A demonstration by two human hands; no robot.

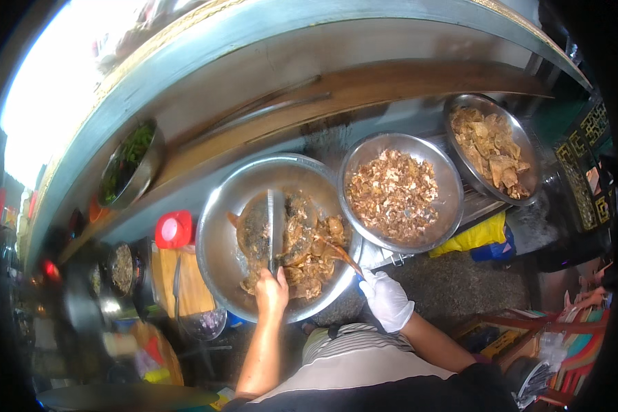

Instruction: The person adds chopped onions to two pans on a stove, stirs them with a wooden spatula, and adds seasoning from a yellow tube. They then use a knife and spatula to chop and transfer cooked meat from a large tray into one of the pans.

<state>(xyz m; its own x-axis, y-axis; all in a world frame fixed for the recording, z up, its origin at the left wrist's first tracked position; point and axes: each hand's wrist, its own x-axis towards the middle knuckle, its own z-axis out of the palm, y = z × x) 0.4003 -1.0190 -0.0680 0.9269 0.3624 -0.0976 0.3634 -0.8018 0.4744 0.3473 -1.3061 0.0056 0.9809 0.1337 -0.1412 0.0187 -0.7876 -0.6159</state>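
Observation:
My bare left hand [272,294] grips the dark handle of a cleaver [275,226]. Its blade stands edge-down over a round wooden chopping block [250,232] inside a large steel basin [213,247]. Chopped bits and larger brown pieces of cooked meat [304,273] lie on and around the block. In a thin white glove, my right hand [386,298] holds a slender reddish-brown two-pronged utensil [346,253], perhaps tongs or chopsticks. Its tips reach the pieces at the right of the block; whether they pinch one, I cannot tell.
A steel bowl of chopped meat [394,198] adjoins the basin on the right, with a steel bowl of larger pieces [489,149] beyond. To the left are a red container [174,229], a wooden board [193,288] and a knife [176,286]. A bowl of greens [134,159] sits on the ledge.

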